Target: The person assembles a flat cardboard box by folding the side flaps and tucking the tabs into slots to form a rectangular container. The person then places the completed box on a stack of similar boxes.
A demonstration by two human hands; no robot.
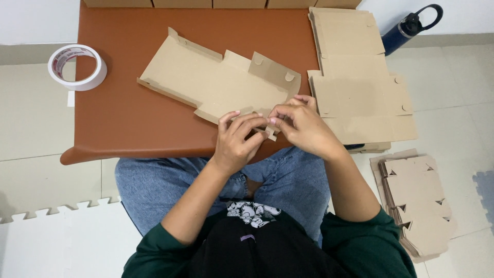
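Note:
A flat die-cut cardboard box blank (216, 80) lies across the brown mat (123, 118), partly folded, with side flaps standing up. My left hand (237, 141) and my right hand (303, 126) meet at its near edge. Both pinch a small flap of the blank between fingertips and thumbs, just over the mat's front edge. My knees in blue jeans sit right below the hands.
A stack of flat cardboard blanks (360, 77) lies to the right on the mat's edge. Another pile of cut blanks (417, 206) sits on the floor at right. A white tape roll (77, 67) rests left of the mat. A dark blue bottle (411, 28) lies at top right.

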